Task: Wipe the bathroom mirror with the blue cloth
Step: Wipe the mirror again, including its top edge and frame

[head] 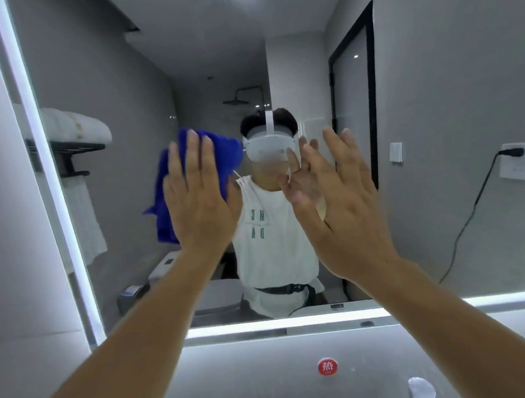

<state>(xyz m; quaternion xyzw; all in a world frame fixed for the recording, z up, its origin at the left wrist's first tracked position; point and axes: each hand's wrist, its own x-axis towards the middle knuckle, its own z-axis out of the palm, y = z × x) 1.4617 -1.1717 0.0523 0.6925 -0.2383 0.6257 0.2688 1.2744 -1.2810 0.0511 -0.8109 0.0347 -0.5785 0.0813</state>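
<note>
Left hand (197, 190) flat, fingers straight up, pressing cloth (165, 186) on mirror (125, 84); cloth hangs long axis vertical, tail down-left. Right hand (344, 206) spread, holding nothing, probably just off the glass.

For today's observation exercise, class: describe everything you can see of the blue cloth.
The blue cloth is a deep royal blue, soft and fuzzy like microfibre, crumpled rather than folded. The left hand presses it flat against the mirror with straight fingers. Its top shows above the fingertips, and a loose corner hangs down on the left.
</note>
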